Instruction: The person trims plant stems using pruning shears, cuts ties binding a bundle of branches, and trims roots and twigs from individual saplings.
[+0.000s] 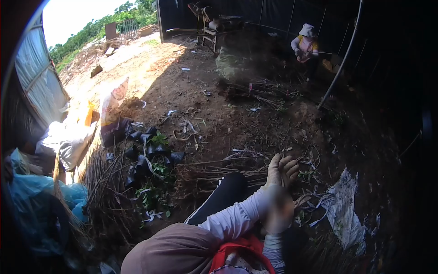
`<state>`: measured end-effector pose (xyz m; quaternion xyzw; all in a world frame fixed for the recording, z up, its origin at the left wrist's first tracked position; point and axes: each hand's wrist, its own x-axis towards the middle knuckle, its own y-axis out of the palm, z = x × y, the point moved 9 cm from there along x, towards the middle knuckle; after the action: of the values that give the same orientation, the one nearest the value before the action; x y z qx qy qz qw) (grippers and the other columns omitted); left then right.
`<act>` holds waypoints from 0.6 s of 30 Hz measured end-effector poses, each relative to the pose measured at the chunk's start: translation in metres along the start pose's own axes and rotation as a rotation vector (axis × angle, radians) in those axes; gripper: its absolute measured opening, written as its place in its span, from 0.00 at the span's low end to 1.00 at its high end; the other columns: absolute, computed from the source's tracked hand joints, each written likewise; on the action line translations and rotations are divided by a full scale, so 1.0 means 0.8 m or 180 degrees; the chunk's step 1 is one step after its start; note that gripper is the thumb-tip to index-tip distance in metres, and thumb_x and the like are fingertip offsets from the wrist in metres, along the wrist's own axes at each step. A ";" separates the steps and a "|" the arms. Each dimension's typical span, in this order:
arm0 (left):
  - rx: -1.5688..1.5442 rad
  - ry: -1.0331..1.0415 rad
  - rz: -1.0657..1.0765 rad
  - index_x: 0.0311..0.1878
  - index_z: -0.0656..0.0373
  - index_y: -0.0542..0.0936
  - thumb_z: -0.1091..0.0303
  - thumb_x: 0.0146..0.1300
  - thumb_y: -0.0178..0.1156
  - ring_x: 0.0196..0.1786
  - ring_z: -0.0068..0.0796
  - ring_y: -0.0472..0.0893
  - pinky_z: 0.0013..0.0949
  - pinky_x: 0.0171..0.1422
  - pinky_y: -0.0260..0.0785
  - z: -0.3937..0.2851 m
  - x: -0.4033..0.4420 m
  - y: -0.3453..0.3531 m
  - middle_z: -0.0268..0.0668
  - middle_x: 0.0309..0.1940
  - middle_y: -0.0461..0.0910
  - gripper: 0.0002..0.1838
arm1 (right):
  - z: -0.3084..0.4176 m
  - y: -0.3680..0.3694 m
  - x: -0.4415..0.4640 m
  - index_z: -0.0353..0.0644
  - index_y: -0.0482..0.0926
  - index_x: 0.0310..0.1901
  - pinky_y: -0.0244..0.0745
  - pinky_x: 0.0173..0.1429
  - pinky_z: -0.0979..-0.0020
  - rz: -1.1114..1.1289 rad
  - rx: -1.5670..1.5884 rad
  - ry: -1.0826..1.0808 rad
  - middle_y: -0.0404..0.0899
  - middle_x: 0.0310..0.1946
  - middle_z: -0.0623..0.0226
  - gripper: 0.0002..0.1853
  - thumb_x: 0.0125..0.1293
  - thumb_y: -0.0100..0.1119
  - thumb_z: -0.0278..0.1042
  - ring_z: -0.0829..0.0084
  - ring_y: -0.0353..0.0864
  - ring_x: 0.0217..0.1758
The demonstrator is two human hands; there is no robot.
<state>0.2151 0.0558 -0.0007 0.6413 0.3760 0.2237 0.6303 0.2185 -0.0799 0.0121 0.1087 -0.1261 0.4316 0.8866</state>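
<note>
My left hand (281,171), in a pale work glove, is raised in front of me with its fingers stretched out and nothing in them. A light sleeve (235,217) covers that forearm. My right hand (279,214) is at the left wrist or glove cuff; a blur covers it, so its fingers cannot be made out. Just beyond my dark-trousered leg (232,187) lies a bundle of thin bare-stemmed plants (196,176) with reddish-brown roots or twigs, close to the left hand.
Black plastic pots (145,137) and green leaves lie ahead to the left. Further left are more thin stems (102,182), blue plastic (75,198) and white sacks (68,141). A torn white sheet (344,210) lies right. A person in a white hat (307,31) sits at the back.
</note>
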 end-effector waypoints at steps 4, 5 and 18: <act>0.0127 -0.0009 -0.0112 0.65 0.58 0.61 0.37 0.63 0.46 0.53 0.32 0.72 0.37 0.58 0.67 0.005 0.004 -0.015 0.40 0.59 0.67 0.38 | 0.017 0.000 0.004 0.34 0.70 0.43 0.69 0.49 0.68 0.0025 -0.0681 -0.0113 0.72 0.38 0.64 0.10 0.61 0.56 0.25 0.70 0.71 0.41; 0.0172 -0.0064 -0.0148 0.65 0.58 0.61 0.37 0.62 0.46 0.53 0.32 0.73 0.36 0.57 0.67 0.009 0.006 -0.022 0.40 0.59 0.68 0.38 | 0.014 -0.003 0.004 0.33 0.71 0.43 0.70 0.49 0.67 -0.0015 -0.0943 -0.0032 0.72 0.38 0.63 0.10 0.61 0.55 0.26 0.69 0.72 0.41; 0.0307 -0.0093 -0.0393 0.64 0.60 0.62 0.39 0.63 0.46 0.54 0.33 0.72 0.36 0.59 0.62 0.007 0.008 -0.029 0.43 0.58 0.69 0.37 | 0.021 0.004 0.003 0.37 0.68 0.39 0.68 0.43 0.70 0.0392 -0.0981 -0.0311 0.68 0.33 0.68 0.12 0.59 0.60 0.29 0.73 0.69 0.36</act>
<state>0.2187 0.0555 -0.0253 0.6497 0.4159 0.1566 0.6167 0.2150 -0.0813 0.0288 -0.0157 -0.2401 0.4549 0.8574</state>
